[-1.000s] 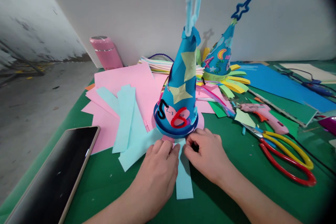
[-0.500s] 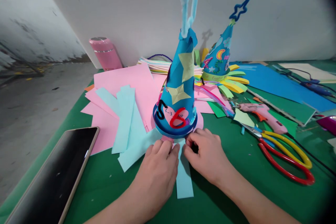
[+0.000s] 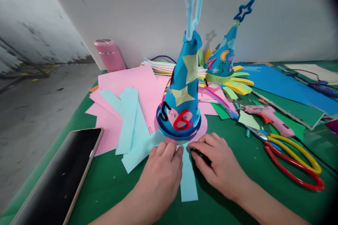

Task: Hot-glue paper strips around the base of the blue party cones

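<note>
A blue paper party hat (image 3: 185, 66) stands upright in front of me, with cream stars, a pink heart, a red pipe-cleaner 6 and a tall light blue pipe cleaner on top. A light blue paper strip (image 3: 188, 179) runs from the hat's base toward me. My left hand (image 3: 162, 172) is curled at the strip's left edge, thumb against it; its fingertips are partly hidden. On the strip's other side, my right hand (image 3: 216, 163) has its thumb and index finger apart, the index tip by the strip's upper end. A pink paper piece (image 3: 202, 128) shows under the hat.
More light blue strips (image 3: 128, 121) and pink sheets (image 3: 124, 77) lie left, beside a phone (image 3: 60, 172). Scissors (image 3: 293, 161) and a pink glue gun (image 3: 269, 114) lie right. Behind stand a second decorated hat (image 3: 223, 56) and a pink bottle (image 3: 110, 55).
The whole view has shifted slightly. My right thumb and index finger have spread apart and drawn a little away from the strip. My left hand stays at the strip.
</note>
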The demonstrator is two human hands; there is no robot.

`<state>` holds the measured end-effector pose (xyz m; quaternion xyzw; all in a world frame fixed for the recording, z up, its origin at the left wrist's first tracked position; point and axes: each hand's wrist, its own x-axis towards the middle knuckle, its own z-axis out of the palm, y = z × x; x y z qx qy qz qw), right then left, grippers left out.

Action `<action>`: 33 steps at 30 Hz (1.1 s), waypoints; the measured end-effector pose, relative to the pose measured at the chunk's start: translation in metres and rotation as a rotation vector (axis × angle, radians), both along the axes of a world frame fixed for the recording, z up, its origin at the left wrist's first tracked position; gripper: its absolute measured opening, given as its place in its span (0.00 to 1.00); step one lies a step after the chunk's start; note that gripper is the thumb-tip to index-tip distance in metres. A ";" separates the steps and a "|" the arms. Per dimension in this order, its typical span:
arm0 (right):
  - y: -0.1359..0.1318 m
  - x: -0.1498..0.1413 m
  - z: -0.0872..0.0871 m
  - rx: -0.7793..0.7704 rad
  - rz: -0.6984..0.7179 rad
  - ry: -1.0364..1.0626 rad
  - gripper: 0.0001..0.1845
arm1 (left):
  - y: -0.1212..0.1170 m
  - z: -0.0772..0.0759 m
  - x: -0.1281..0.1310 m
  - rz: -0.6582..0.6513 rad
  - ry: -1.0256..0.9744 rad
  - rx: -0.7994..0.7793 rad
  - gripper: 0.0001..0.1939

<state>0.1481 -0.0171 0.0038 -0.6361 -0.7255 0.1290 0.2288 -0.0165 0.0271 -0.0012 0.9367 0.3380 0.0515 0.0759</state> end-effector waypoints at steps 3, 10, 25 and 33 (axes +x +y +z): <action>0.000 0.007 -0.003 0.001 0.116 -0.062 0.14 | -0.001 0.000 0.000 0.002 0.002 -0.018 0.18; 0.007 0.012 -0.006 -0.023 0.171 -0.108 0.13 | 0.006 0.002 -0.008 0.098 -0.386 -0.214 0.16; 0.006 0.012 -0.005 -0.035 0.169 -0.095 0.14 | 0.007 -0.001 -0.007 0.069 -0.265 -0.152 0.18; 0.006 0.011 -0.006 -0.016 0.158 -0.119 0.14 | 0.007 -0.001 -0.002 0.045 0.000 -0.014 0.18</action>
